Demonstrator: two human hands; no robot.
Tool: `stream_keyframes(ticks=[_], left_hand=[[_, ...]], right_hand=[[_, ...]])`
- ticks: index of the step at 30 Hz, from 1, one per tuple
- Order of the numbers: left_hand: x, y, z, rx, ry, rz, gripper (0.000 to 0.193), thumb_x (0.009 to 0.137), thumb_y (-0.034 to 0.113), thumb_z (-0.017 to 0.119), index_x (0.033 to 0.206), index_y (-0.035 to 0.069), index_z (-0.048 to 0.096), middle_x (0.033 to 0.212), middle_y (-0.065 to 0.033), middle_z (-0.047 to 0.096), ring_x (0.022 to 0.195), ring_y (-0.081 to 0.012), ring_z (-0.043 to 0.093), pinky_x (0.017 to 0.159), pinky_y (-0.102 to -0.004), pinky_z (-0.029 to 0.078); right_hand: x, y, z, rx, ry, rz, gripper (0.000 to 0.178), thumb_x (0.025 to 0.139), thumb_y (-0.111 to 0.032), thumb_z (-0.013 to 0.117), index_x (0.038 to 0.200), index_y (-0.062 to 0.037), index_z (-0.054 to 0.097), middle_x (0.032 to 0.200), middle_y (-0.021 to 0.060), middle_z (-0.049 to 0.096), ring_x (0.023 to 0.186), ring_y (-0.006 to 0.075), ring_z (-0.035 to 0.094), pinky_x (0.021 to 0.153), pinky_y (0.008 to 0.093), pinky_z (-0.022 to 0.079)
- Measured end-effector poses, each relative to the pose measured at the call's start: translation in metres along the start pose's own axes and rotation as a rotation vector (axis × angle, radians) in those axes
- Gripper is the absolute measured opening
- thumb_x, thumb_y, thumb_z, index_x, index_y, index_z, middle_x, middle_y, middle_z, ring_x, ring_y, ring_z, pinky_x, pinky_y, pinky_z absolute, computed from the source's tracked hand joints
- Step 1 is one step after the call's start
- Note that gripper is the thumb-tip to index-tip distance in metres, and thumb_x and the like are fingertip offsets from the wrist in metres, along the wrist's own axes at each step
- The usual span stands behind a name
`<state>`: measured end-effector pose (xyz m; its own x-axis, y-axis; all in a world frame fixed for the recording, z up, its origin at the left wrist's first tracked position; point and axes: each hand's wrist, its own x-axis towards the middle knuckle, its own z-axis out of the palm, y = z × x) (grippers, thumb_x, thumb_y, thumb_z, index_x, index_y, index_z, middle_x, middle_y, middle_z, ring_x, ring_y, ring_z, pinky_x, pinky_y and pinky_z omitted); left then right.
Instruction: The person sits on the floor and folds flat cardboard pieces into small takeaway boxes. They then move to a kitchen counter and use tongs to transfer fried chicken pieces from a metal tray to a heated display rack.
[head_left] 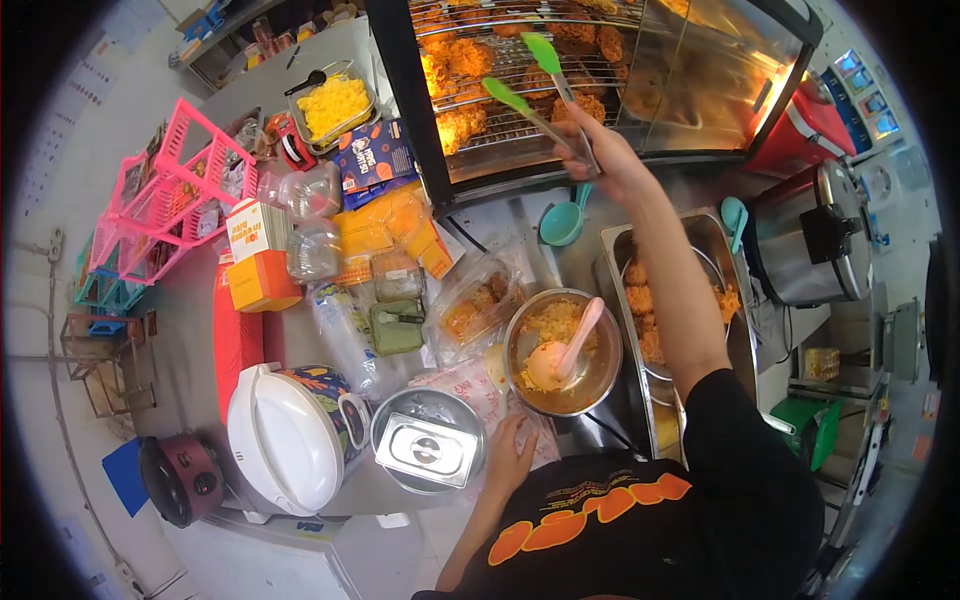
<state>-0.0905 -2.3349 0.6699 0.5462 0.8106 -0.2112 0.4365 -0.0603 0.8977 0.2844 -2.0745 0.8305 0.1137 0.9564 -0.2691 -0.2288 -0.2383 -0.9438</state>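
Note:
My right hand (610,158) is closed on the handles of a pair of metal tongs (580,140) with green tips. The tips stand apart at the open front of a lit display cabinet (440,190), before wire racks of fried chicken (470,58). Low in the middle, my left hand (510,452) rests with loosely extended fingers against red-printed white wrapping paper (456,378) at the counter's near side. Just beyond it sits a steel bowl (520,395) of orange-yellow rice (565,322), with a pink rice scoop (575,345) inside. Under my right forearm, a deep steel tray (612,240) holds more fried chicken (648,335).
A white-lidded container (270,440) and a round steel bowl with a rectangular lid (428,452) stand left. Pink baskets (170,190), packages and a dish of yellow food (338,105) line the left counter. A turquoise ladle (562,224) lies below the cabinet; a steel cooker (810,232) stands right.

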Motion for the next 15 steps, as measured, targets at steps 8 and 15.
stream_keyframes(ticks=[8, 15], left_hand=[[-0.002, 0.011, 0.001, 0.032, -0.022, -0.002, 0.037, 0.090, 0.020, 0.063, 0.119, -0.003, 0.057, 0.115, -0.0212, 0.060, 0.106, -0.0369, 0.059, 0.092, -0.0414, 0.047], [0.000, 0.016, -0.001, 0.043, 0.032, -0.025, 0.033, 0.091, 0.017, 0.063, 0.117, -0.002, 0.057, 0.110, -0.0199, 0.059, 0.104, -0.0348, 0.059, 0.092, -0.0406, 0.046]], right_hand=[[0.050, -0.035, -0.023, -1.565, 0.492, -0.494, 0.065, 0.088, -0.057, 0.059, 0.130, -0.0069, 0.055, 0.083, 0.0133, 0.071, 0.087, 0.0325, 0.068, 0.076, 0.0458, 0.053], [0.085, -0.045, -0.019, -1.660, 0.411, -0.521, 0.061, 0.089, -0.055, 0.058, 0.126, -0.0076, 0.058, 0.081, 0.0116, 0.070, 0.084, 0.0333, 0.068, 0.073, 0.0453, 0.055]])
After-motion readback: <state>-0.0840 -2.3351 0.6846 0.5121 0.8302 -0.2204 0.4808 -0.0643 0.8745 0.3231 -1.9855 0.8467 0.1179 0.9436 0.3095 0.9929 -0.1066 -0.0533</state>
